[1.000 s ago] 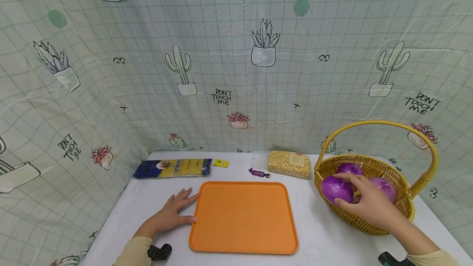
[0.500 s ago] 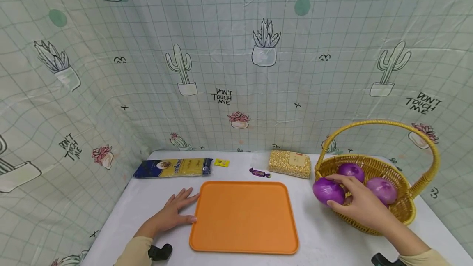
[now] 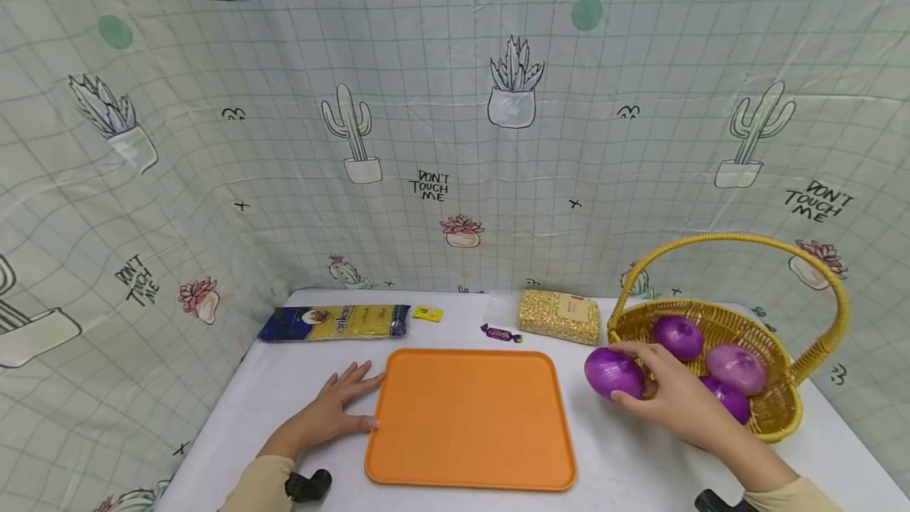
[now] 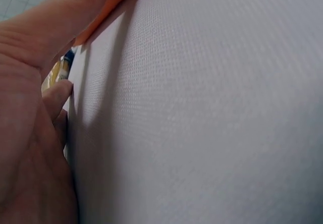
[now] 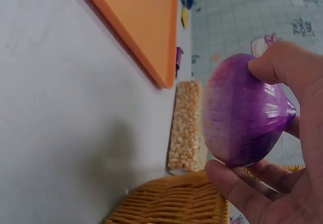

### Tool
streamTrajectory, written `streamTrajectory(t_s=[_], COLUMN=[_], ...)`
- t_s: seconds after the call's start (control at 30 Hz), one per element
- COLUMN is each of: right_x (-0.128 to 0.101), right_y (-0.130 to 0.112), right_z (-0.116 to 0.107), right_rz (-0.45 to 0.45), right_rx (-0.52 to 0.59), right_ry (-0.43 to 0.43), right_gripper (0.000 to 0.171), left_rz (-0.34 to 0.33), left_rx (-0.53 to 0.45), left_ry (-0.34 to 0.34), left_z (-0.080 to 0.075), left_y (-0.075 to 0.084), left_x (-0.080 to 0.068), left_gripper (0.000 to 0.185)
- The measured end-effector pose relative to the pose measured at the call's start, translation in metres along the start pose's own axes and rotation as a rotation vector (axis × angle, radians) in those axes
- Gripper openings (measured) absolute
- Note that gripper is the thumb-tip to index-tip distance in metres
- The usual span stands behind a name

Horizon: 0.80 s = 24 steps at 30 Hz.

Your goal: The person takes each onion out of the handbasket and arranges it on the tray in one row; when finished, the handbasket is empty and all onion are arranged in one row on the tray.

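A purple onion [image 3: 613,374] is gripped between the thumb and fingers of my right hand [image 3: 678,397], just outside the left rim of the yellow wicker basket [image 3: 728,326]. In the right wrist view the onion [image 5: 242,110] is raised off the white table, its pointed end toward the palm. Three more onions lie in the basket: one at the back [image 3: 678,336], a paler one [image 3: 736,368], and one partly behind my right forearm [image 3: 728,401]. My left hand [image 3: 330,411] lies with fingers spread on the table, touching the left edge of an orange tray [image 3: 469,417].
Along the back of the table lie a blue-and-yellow pasta packet [image 3: 334,322], a small yellow packet [image 3: 428,314], a purple-wrapped candy [image 3: 501,333] and a bag of corn kernels [image 3: 558,316]. The basket's tall handle [image 3: 732,238] arches over its opening. A patterned curtain [image 3: 441,101] hangs behind.
My right hand has carried the onion leftward out of the basket, past its rim. A further onion in the basket has come into view. The left hand has stayed at the tray.
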State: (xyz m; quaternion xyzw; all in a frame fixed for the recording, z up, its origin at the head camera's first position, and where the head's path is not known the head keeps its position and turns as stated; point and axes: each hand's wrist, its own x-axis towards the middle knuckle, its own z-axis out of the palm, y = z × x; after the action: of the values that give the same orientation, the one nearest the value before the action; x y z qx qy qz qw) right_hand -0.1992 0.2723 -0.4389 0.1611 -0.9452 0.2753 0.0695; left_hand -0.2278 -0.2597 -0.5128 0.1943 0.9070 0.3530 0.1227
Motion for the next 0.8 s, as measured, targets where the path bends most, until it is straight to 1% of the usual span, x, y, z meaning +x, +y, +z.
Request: streamTrajectory(t_s=[0.23,0.57,0.8], right_x=[0.004,0.01,0.018], right_y=[-0.002,-0.007,-0.008], right_z=[0.013,0.031,0.041], right_rz=[-0.03,-0.029,-0.034], right_rx=[-0.021,-0.01,0.039], right_ry=[0.019,-0.015,-0.046], right_gripper=[0.063,0.064,0.064], left_rz=[-0.001,-0.01,-0.017], left_rx=[0.009,0.029,0.025], left_ry=[0.001,0.01,0.006], left_z=[0.001,0.001,0.001], left_y=[0.001,0.003,0.004], left_x=[-0.001,-0.001,-0.002], left_gripper=[0.088,0.087,0.088])
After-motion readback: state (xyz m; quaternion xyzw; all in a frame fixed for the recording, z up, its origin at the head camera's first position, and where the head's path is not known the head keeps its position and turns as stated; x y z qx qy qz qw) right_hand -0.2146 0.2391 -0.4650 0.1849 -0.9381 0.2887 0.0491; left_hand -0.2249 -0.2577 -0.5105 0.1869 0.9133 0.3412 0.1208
